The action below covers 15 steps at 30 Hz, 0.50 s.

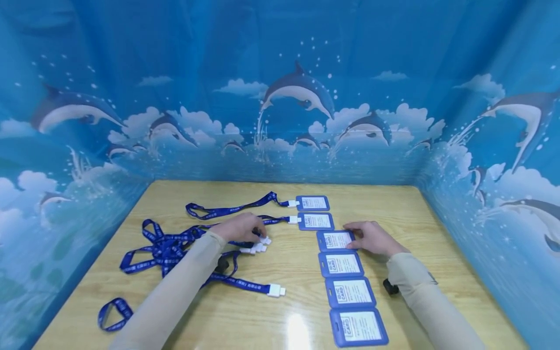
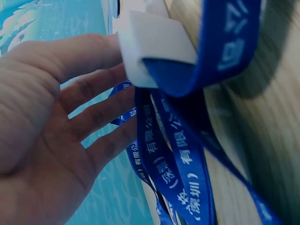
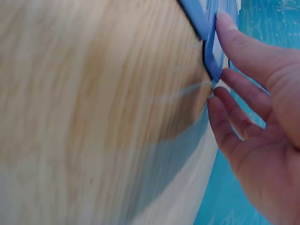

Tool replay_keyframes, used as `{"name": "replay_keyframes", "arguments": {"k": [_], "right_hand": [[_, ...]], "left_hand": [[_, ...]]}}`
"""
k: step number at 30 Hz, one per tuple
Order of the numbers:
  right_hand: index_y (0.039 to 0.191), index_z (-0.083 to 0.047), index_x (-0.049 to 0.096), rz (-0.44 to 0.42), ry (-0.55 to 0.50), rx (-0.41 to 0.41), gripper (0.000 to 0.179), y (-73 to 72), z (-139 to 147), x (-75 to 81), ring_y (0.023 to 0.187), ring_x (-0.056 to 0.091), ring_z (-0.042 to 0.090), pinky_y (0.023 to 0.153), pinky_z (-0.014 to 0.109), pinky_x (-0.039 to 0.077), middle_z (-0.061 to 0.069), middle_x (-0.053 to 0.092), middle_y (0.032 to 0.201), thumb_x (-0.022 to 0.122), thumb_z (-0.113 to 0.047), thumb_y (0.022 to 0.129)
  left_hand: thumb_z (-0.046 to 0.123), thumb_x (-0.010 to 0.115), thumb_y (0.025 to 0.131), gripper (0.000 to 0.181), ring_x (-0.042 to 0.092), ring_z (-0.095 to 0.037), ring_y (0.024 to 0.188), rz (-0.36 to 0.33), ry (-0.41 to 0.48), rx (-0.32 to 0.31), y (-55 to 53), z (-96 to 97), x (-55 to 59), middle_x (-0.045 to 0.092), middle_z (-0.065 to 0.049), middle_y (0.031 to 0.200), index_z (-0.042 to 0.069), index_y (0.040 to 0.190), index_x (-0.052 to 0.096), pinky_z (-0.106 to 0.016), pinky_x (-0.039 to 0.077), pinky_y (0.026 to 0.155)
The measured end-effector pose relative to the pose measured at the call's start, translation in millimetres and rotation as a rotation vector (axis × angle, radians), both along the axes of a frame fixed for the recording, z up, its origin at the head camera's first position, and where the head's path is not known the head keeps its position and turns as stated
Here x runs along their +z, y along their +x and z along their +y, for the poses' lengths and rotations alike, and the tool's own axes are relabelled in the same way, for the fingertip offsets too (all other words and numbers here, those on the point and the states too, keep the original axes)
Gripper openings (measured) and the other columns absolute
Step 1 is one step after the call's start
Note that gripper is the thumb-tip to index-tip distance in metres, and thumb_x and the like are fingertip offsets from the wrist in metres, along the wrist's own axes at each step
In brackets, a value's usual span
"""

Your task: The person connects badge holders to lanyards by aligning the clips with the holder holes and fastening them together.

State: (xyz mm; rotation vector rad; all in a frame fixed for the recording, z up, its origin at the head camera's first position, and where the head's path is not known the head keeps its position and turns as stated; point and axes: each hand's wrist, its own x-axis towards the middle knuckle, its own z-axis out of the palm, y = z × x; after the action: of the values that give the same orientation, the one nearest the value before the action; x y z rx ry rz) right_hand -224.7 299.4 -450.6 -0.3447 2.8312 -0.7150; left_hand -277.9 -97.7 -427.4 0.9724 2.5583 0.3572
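My left hand (image 1: 242, 227) is over the lanyards, its thumb and fingertips pinching the white plastic clip (image 2: 157, 40) of a blue lanyard (image 2: 232, 47). Several more white clips (image 1: 253, 249) lie just below that hand, at the ends of a tangled pile of blue lanyards (image 1: 168, 250). On the right, my right hand (image 1: 372, 238) grips the right edge of a blue badge holder (image 1: 336, 240) with a white card in it. In the right wrist view the thumb lies on the holder's face (image 3: 216, 51), with fingertips at its lower corner.
Two badge holders (image 1: 313, 203) at the back have lanyards (image 1: 227, 210) attached. Three more holders (image 1: 341, 264) form a column towards the front. One lanyard clip (image 1: 275, 290) lies front centre, a lanyard loop (image 1: 114, 313) front left. A dolphin-print curtain (image 1: 280, 160) encloses the table.
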Motion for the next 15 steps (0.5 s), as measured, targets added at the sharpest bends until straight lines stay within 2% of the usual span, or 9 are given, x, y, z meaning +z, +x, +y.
{"name": "replay_keyframes", "arguments": {"k": [3, 8, 15], "right_hand": [[0.141, -0.009, 0.058, -0.016, 0.004, 0.025, 0.063, 1.0, 3, -0.1, 0.137, 0.048, 0.042, 0.112, 0.06, 0.04, 0.019, 0.056, 0.146, 0.081, -0.025, 0.086], [0.143, -0.008, 0.056, -0.039, -0.002, 0.052, 0.065, 2.7, 5, 2.3, 0.136, 0.048, 0.044, 0.11, 0.06, 0.043, 0.021, 0.053, 0.148, 0.081, -0.025, 0.086], [0.146, -0.009, 0.053, -0.069, -0.035, 0.042, 0.067, 3.0, 14, 0.1, 0.131, 0.053, 0.043, 0.107, 0.058, 0.047, 0.022, 0.051, 0.149, 0.08, -0.026, 0.087]], "left_hand": [[0.022, 0.076, 0.092, 0.02, 0.066, -0.01, 0.101, -0.013, 0.003, 0.009, -0.9, -1.4, -2.5, 0.072, 0.006, 0.11, 0.02, 0.111, 0.077, -0.03, 0.057, 0.09], [0.025, 0.077, 0.091, 0.018, 0.064, -0.007, 0.091, -0.011, 0.011, 0.026, -2.1, -0.2, -5.0, 0.072, 0.006, 0.103, 0.02, 0.107, 0.077, -0.029, 0.057, 0.082], [0.026, 0.079, 0.089, 0.026, 0.065, -0.009, 0.099, 0.033, -0.037, 0.035, -1.8, 3.5, -5.4, 0.073, 0.005, 0.112, 0.021, 0.114, 0.076, -0.029, 0.056, 0.088]]}}
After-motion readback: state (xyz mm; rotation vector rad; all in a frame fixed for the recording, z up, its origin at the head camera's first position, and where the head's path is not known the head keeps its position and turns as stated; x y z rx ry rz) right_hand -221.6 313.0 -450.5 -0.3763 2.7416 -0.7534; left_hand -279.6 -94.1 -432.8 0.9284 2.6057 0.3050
